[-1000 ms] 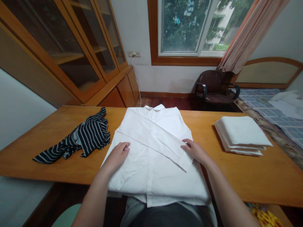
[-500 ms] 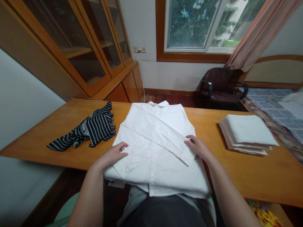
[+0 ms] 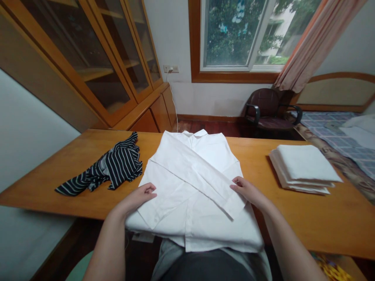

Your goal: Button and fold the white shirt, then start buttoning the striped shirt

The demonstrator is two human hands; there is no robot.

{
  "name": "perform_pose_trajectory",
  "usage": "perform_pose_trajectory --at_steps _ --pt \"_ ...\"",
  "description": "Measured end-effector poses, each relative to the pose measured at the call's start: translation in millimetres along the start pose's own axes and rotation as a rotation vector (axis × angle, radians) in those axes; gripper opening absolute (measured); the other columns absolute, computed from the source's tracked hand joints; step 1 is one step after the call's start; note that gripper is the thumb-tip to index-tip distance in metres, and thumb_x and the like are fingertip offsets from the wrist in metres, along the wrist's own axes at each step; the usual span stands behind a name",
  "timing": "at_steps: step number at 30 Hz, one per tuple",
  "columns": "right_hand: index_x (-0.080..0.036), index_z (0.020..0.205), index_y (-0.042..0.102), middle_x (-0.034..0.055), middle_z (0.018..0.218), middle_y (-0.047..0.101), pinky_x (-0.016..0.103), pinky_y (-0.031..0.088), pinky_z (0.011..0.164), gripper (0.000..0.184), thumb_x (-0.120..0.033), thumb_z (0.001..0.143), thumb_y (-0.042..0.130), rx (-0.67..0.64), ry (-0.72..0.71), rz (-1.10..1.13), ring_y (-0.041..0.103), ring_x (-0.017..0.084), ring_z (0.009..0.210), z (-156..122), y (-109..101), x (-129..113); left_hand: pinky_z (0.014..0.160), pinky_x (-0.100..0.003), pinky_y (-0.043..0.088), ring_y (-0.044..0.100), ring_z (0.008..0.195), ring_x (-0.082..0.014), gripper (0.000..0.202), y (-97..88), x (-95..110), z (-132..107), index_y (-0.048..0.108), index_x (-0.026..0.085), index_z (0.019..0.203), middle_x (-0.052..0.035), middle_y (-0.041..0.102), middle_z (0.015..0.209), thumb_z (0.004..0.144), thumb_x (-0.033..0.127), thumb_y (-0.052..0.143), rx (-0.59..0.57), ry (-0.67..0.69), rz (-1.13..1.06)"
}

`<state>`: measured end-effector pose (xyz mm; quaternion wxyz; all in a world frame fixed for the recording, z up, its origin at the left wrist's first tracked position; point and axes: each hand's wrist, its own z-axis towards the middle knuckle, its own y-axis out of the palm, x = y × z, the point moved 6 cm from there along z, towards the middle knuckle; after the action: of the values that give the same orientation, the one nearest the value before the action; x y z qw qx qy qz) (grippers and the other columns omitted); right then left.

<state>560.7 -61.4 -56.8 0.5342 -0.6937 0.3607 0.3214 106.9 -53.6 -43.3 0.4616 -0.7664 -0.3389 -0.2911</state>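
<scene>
A white shirt (image 3: pixel 187 183) lies face down on the wooden table (image 3: pixel 307 218), collar at the far side, both sleeves folded across its back, its lower hem hanging over the near edge. My left hand (image 3: pixel 136 199) rests on the shirt's left side with the fingers curled onto the cloth. My right hand (image 3: pixel 249 191) lies on the shirt's right side, beside the cuff of the crossed sleeve, fingers bent and touching the fabric.
A crumpled black-and-white striped garment (image 3: pixel 108 168) lies left of the shirt. A stack of folded white cloths (image 3: pixel 304 168) sits at the right. Behind the table stand a glass-fronted wooden cabinet (image 3: pixel 96 66), a dark armchair (image 3: pixel 269 109) and a bed (image 3: pixel 345 132).
Both hands have slid a little toward me along the shirt's sides. The left fingers have curled more. The camera has shifted slightly.
</scene>
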Motion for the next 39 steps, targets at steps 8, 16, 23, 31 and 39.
perform_pose_trajectory --at_steps 8,16,23,31,39 --pt "-0.021 0.111 0.062 0.0013 0.075 0.067 0.029 0.041 0.066 0.032 -0.034 0.082 0.057 -0.006 -0.052 -0.279 0.062 0.02 0.071 -2 3 -17 0.062 -0.025 0.039 0.051 0.068 -0.0168 0.044 -2.3 -4 4 0.062 0.019 0.093 0.0037 0.051 0.07 0.068 0.055 0.063 0.041 0.048 0.09" --pt "-0.025 0.121 0.06 0.0013 0.087 0.068 0.031 0.047 0.077 0.038 -0.038 0.086 0.054 0.017 -0.114 -0.082 0.063 0.019 0.08 11 14 -22 0.098 -0.036 0.045 0.059 0.106 -0.0256 0.032 -22.5 31 30 0.066 0.019 0.107 -0.0088 0.065 0.113 0.088 0.033 0.044 0.351 0.297 0.445" --pt "-0.022 0.123 0.059 0.0001 0.081 0.062 0.029 0.046 0.072 0.044 -0.041 0.084 0.055 0.047 -0.072 0.018 0.059 0.018 0.075 12 7 -23 0.1 -0.046 0.043 0.053 0.113 -0.0354 0.048 -58.3 32 75 0.058 0.015 0.129 -0.0166 0.058 0.126 0.082 0.02 0.046 0.582 0.109 0.787" --pt "-0.022 0.121 0.061 0.0006 0.081 0.061 0.027 0.045 0.068 0.041 -0.041 0.084 0.055 0.068 -0.115 0.099 0.056 0.016 0.073 20 18 -26 0.096 -0.038 0.047 0.063 0.107 -0.0294 0.045 -77.9 31 110 0.062 0.014 0.123 -0.0144 0.068 0.115 0.081 0.017 0.046 0.533 0.166 0.698" --pt "-0.023 0.12 0.061 0.0023 0.09 0.06 0.024 0.041 0.062 0.046 -0.05 0.083 0.059 0.13 -0.134 0.317 0.053 0.014 0.072 24 18 -34 0.092 -0.037 0.049 0.064 0.098 -0.0281 0.045 -97.1 15 114 0.066 0.012 0.117 -0.0132 0.067 0.105 0.076 0.014 0.049 0.606 0.036 0.562"
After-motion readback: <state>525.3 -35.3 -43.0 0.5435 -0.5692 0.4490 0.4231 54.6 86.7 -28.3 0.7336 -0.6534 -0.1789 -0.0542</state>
